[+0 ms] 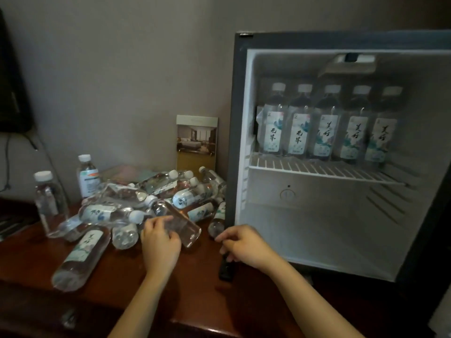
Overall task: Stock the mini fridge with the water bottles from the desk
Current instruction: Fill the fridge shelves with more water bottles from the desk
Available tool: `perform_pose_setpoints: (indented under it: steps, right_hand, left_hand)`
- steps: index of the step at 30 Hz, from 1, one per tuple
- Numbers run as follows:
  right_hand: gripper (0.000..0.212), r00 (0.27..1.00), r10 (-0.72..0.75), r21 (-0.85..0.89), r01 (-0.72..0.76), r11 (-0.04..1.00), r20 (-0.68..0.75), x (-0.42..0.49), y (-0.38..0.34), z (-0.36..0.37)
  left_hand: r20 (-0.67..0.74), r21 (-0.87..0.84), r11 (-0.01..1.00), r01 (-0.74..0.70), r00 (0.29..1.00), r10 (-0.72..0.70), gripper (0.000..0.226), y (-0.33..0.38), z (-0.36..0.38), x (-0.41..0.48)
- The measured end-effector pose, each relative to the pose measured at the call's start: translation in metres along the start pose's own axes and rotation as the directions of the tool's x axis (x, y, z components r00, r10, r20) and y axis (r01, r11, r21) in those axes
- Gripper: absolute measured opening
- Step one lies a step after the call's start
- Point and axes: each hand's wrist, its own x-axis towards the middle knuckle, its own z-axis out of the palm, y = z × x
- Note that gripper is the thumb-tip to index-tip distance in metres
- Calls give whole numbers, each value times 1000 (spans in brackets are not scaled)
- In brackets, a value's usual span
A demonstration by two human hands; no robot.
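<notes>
- Here, 2 standing bottles [50, 203] are up on the left of the brown desk [185, 284].
- Next, a pile of bottles [156, 196] lies on its side.
- The left hand [159, 242] wraps around a clear bottle [180, 223] at the pile's edge.
- The right hand [244, 245] is loosely curled and holds nothing.
- The mini fridge [341, 154] is open, with 5 bottles [327, 123] on its wire shelf [317, 168].

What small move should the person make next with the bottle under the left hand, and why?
Probably lift the bottle out of the pile and carry it right into the open fridge. The left hand already grips it, and five bottles fill the upper shelf while the lower space is bare.
</notes>
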Motion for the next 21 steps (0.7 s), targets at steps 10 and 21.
perform_pose_setpoints:
  steps: [10,21]
  right_hand:
    - [44,995,-102,-177,98,979,-17,69,-16,72]
    - [72,999,-34,-303,45,952,40,140,-6,99]
  left_hand:
    - [177,105,955,277,940,-292,46,-42,0,16]
    - [30,-15,999,29,999,-29,34,-65,5,1]
